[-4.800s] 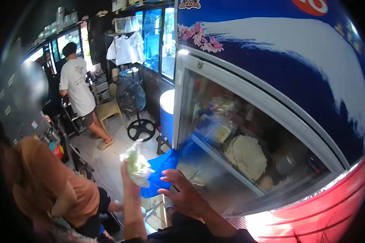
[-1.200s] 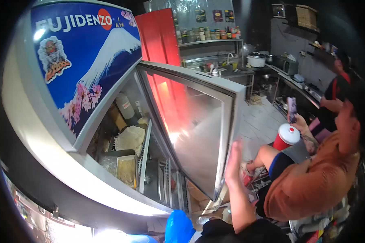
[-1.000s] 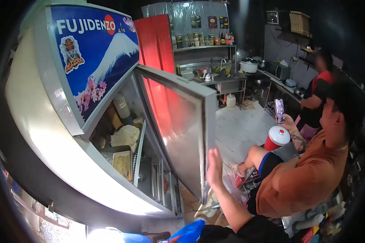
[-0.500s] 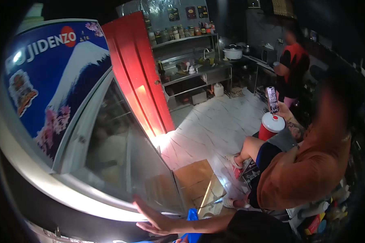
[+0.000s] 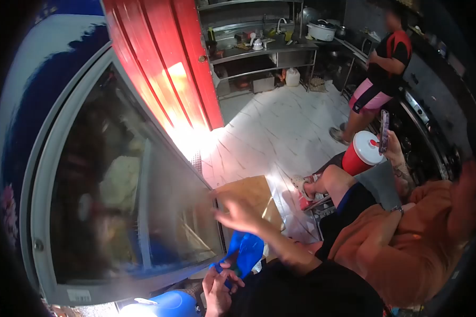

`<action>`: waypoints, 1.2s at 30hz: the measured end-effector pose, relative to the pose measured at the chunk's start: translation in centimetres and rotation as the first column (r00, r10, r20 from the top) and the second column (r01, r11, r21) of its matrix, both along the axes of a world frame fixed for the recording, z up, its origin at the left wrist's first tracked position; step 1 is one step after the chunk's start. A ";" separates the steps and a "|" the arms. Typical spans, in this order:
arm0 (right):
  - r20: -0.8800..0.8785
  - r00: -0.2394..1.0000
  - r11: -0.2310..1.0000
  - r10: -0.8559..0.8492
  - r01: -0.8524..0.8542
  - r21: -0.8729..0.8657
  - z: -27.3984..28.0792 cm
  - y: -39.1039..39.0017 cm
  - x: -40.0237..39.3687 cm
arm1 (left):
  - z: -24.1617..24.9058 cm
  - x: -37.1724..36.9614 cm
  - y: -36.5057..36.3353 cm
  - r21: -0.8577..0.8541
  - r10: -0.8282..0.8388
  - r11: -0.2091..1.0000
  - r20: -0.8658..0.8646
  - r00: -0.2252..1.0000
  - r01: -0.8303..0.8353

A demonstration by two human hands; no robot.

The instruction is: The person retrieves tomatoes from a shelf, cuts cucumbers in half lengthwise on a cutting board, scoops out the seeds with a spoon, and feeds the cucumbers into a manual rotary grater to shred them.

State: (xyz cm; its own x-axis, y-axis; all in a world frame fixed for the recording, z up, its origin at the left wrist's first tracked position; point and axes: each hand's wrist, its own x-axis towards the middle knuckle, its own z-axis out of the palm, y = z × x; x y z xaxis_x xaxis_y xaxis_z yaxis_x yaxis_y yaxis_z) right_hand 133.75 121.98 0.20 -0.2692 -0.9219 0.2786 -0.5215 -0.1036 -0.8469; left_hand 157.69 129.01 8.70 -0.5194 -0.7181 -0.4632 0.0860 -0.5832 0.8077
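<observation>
My left hand (image 5: 220, 290), low in the frame, has its fingers closed on a blue plastic bag (image 5: 248, 252). My right hand (image 5: 237, 212) reaches from a black sleeve, fingers apart and slightly blurred. Its fingertips are right by the edge of the freezer's glass door (image 5: 164, 195), with nothing in them. The door is fogged and grey-framed, and pale shapes show dimly through it. Part of the bag passes below my right forearm.
A blue cylinder-shaped thing (image 5: 166, 305) lies below the door. Cardboard (image 5: 254, 187) is on the tiled floor. A seated person (image 5: 402, 238) holds a phone beside a red-and-white jug (image 5: 362, 153). Another person (image 5: 383, 68) stands behind. A red door (image 5: 158, 58) borders the steel counter (image 5: 248, 50).
The view has tilted down and closer to the glass door. My right hand has moved up and right in view, and my left hand with the blue bag has come into sight.
</observation>
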 end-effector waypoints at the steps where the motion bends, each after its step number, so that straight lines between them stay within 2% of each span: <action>1: 0.090 0.990 0.994 -0.107 0.108 -0.004 -0.6 0.4 -3.1 | 0.5 -0.8 -1.3 -0.001 -0.081 0.997 -0.024 0.996 0.081; 2: 0.084 0.987 0.985 -0.133 0.122 0.124 -2.3 0.9 -5.2 | 1.2 -2.0 -2.3 -0.005 -0.164 0.987 -0.050 0.985 0.164; 4: 0.069 0.980 0.919 -0.187 0.149 0.366 -6.1 1.3 -7.9 | 3.8 -5.4 -3.8 -0.073 -0.168 0.984 -0.053 0.984 0.164; 5: 0.219 0.960 0.919 -0.175 0.079 0.385 -6.8 1.1 -8.5 | 4.4 -7.0 -4.7 -0.110 -0.178 0.979 -0.055 0.982 0.172; 6: 0.365 0.916 0.919 -0.167 0.010 0.395 -7.5 0.9 -9.0 | 0.9 -6.9 -7.1 -0.203 -0.308 0.936 -0.073 0.948 0.289; 7: 0.502 0.849 0.917 -0.162 -0.058 0.394 -7.9 0.6 -9.4 | 1.2 -9.6 -8.4 -0.201 -0.228 0.962 -0.222 0.948 0.185; 8: 0.549 0.820 0.922 -0.161 -0.073 0.380 -8.1 0.0 -10.0 | 1.3 -11.8 -9.7 -0.235 -0.193 0.963 -0.243 0.951 0.135; 11: 0.480 0.874 0.792 -0.072 -0.243 0.560 -7.1 -2.6 -14.7 | 0.6 -17.8 -14.2 -0.278 -0.109 0.960 -0.259 0.960 0.034; 13: 0.521 0.842 0.864 0.136 -0.359 0.354 -4.6 -3.0 -19.1 | -0.6 -21.5 -18.1 -0.272 -0.095 0.962 -0.281 0.955 0.016; 14: 0.558 0.804 0.869 0.207 -0.413 0.272 -4.6 -4.0 -21.2 | -1.1 -23.4 -20.1 -0.241 -0.141 0.969 -0.324 0.935 0.062; 17: 0.698 0.618 0.837 0.363 -0.545 0.048 -7.2 -7.5 -26.3 | -0.1 -30.7 -24.3 -0.290 -0.199 0.946 -0.167 0.966 0.144; 18: 0.600 0.702 0.866 0.384 -0.500 0.032 -7.3 -7.9 -27.5 | -0.6 -33.0 -25.6 -0.294 -0.256 0.939 -0.244 0.936 0.180; 19: 0.496 0.776 0.892 0.389 -0.453 0.009 -7.4 -8.2 -28.3 | -0.2 -35.8 -26.6 -0.281 -0.280 0.937 -0.245 0.928 0.209; 21: 0.317 0.934 0.974 0.167 -0.205 0.091 -7.5 -9.3 -30.6 | 0.8 -41.4 -27.7 -0.250 -0.342 0.926 -0.237 0.909 0.283; 23: 0.418 0.908 1.000 0.000 -0.011 0.024 -7.5 -11.1 -32.3 | 0.0 -46.8 -29.1 -0.254 -0.478 0.872 -0.250 0.842 0.419; 25: 0.285 0.929 0.970 -0.237 0.242 0.018 -12.1 -13.7 -35.7 | -0.2 -52.2 -29.5 -0.249 -0.578 0.814 -0.249 0.777 0.525; 26: 0.189 0.934 0.949 -0.303 0.314 -0.030 -14.3 -14.7 -38.0 | -0.3 -55.0 -29.7 -0.245 -0.618 0.785 -0.236 0.750 0.569; 29: 0.412 0.874 0.947 -0.257 0.314 -0.075 -19.0 -17.0 -45.6 | -0.1 -64.0 -30.5 -0.227 -0.714 0.699 -0.181 0.676 0.678; 30: 0.700 0.709 0.975 -0.090 0.205 -0.081 -15.9 -15.8 -48.9 | -1.3 -66.8 -31.4 -0.272 -0.764 0.645 -0.189 0.617 0.715; 33: 0.828 0.560 0.982 0.000 0.157 -0.106 -16.3 -17.5 -57.4 | -1.2 -75.9 -32.0 -0.365 -0.854 0.508 -0.098 0.511 0.780; 34: 0.897 0.438 0.974 0.068 0.166 -0.154 -17.5 -19.1 -61.1 | -0.8 -79.5 -31.9 -0.399 -0.873 0.442 0.015 0.487 0.804; 36: 0.935 0.351 0.970 0.056 0.205 -0.135 -18.7 -19.1 -66.1 | 0.8 -86.2 -31.4 -0.414 -0.871 0.418 0.070 0.486 0.809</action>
